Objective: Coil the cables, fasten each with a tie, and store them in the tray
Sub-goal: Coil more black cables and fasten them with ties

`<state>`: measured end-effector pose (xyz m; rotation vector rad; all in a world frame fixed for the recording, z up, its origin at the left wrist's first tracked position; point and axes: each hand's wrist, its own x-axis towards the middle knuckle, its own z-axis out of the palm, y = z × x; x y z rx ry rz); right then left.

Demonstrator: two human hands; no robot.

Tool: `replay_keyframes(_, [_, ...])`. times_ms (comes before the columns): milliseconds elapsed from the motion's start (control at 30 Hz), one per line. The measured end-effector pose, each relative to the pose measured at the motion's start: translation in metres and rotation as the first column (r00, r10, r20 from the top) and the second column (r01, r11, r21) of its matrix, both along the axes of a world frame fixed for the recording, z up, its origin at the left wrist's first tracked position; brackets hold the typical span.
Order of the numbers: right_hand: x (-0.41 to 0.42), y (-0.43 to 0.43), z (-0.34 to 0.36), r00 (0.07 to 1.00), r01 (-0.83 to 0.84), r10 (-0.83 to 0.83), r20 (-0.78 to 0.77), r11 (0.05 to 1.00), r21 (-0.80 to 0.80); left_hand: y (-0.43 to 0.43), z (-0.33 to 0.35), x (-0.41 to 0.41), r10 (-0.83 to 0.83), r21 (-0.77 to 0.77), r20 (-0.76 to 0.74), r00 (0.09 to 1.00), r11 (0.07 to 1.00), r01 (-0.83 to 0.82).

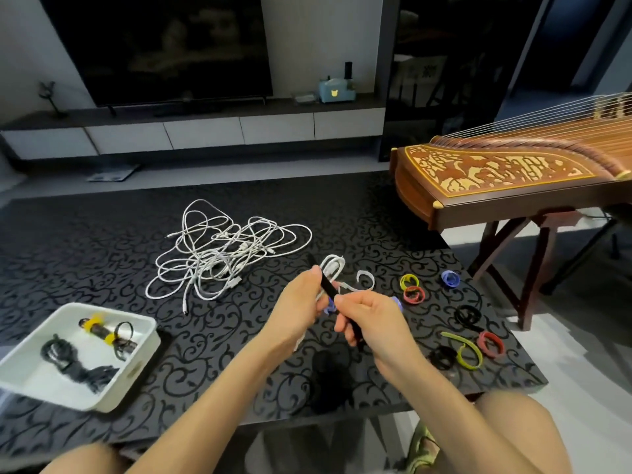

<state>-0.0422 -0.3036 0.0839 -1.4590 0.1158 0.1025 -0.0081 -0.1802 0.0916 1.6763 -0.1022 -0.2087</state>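
My left hand (298, 304) grips a small coiled white cable (333, 266) held above the table. My right hand (367, 318) pinches a black tie strap (326, 285) that lies across that coil. A tangled heap of white cables (222, 249) lies on the table behind my hands. At the left stands a white tray (136, 366) with bundled black cables (73, 360) inside, one wrapped in yellow ties (94, 323). Loose ties lie to the right: white (366, 278), yellow (408, 280), red (413, 295), blue (449, 278), black (466, 316), green (468, 350).
The table (102, 254) has a black patterned cloth, and its front edge is close to my knees. A wooden stringed instrument (506, 176) on a stand sits beyond the table's right corner. A TV unit (205, 131) runs along the far wall.
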Motion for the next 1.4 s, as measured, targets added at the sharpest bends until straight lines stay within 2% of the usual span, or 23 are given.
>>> replay_keyframes(100, [-0.006, 0.009, 0.001, 0.997, -0.080, 0.079, 0.016, 0.997, 0.013, 0.009, 0.009, -0.006, 0.089, 0.016, 0.089, 0.992, 0.996, -0.090])
replay_keyframes(200, [-0.008, 0.003, 0.001, 0.990, -0.137, 0.138, 0.006, 0.987, -0.084, 0.019, 0.017, -0.009, 0.067, -0.021, 0.097, 0.993, 0.998, -0.066])
replay_keyframes(333, [-0.004, -0.016, 0.008, 0.987, -0.129, 0.152, 0.058, 0.948, -0.291, 0.038, 0.029, -0.017, -0.099, -0.065, 0.062, 0.993, 0.993, 0.103])
replay_keyframes(467, [0.006, -0.031, 0.028, 0.947, -0.110, 0.261, 0.189, 0.813, -0.572, 0.048, 0.047, -0.031, -0.261, -0.002, 0.052, 0.964, 0.965, 0.262])
replay_keyframes(567, [0.006, -0.033, 0.045, 0.916, -0.056, 0.309, 0.254, 0.727, -0.684, 0.049, 0.061, -0.042, -0.347, 0.039, 0.099, 0.933, 0.938, 0.345])
replay_keyframes(633, [0.001, -0.031, 0.055, 0.911, -0.087, 0.310, 0.272, 0.789, -0.608, 0.049, 0.067, -0.047, -0.382, 0.068, 0.119, 0.917, 0.924, 0.376])
replay_keyframes(700, [-0.006, -0.029, 0.064, 0.912, -0.236, 0.348, 0.217, 0.878, -0.416, 0.048, 0.069, -0.049, -0.392, 0.117, 0.131, 0.911, 0.918, 0.378])
replay_keyframes(767, [-0.012, -0.027, 0.070, 0.903, -0.375, 0.408, 0.136, 0.902, -0.211, 0.047, 0.068, -0.050, -0.390, 0.160, 0.139, 0.910, 0.916, 0.368])
replay_keyframes(833, [-0.014, -0.024, 0.072, 0.913, -0.387, 0.396, 0.098, 0.917, -0.098, 0.046, 0.066, -0.051, -0.379, 0.182, 0.139, 0.915, 0.918, 0.353])
replay_keyframes(867, [-0.015, -0.022, 0.071, 0.924, -0.358, 0.369, 0.098, 0.927, -0.110, 0.047, 0.065, -0.052, -0.372, 0.189, 0.137, 0.918, 0.919, 0.345])
replay_keyframes(1000, [-0.021, -0.015, 0.070, 0.942, -0.238, 0.302, 0.149, 0.910, -0.340, 0.048, 0.061, -0.056, -0.360, 0.216, 0.118, 0.926, 0.919, 0.330])
replay_keyframes(1133, [-0.026, -0.013, 0.070, 0.951, -0.183, 0.254, 0.176, 0.922, -0.342, 0.046, 0.055, -0.059, -0.314, 0.228, 0.091, 0.945, 0.930, 0.287])
replay_keyframes(1400, [-0.030, -0.009, 0.064, 0.948, -0.168, 0.246, 0.202, 0.926, -0.339, 0.044, 0.049, -0.062, -0.260, 0.149, 0.028, 0.965, 0.956, 0.253])
